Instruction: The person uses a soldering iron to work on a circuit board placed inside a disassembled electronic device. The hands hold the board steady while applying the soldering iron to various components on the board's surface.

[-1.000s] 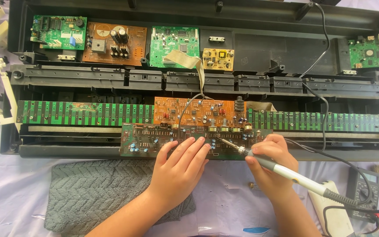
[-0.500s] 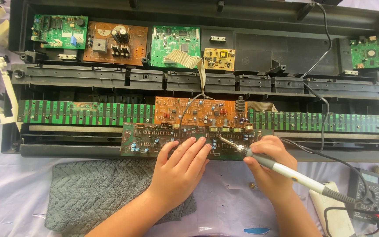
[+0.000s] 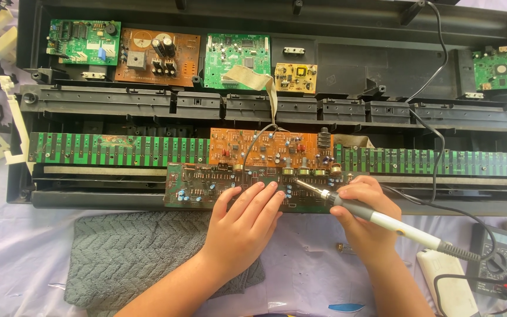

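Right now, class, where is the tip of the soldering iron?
In the head view, the soldering iron, held in the right hand, has its tip on the dark green circuit board, just right of the left hand.

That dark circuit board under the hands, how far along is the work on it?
Done: the black case lies open, boards exposed. In hand: the left hand rests flat on the dark circuit board, the right hand touches a soldering iron tip to it. Left: case not closed; joints too small to judge.

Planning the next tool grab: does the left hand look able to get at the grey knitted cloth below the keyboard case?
Probably yes: the left hand lies flat on the dark circuit board, empty, with the grey knitted cloth uncovered beside its forearm.
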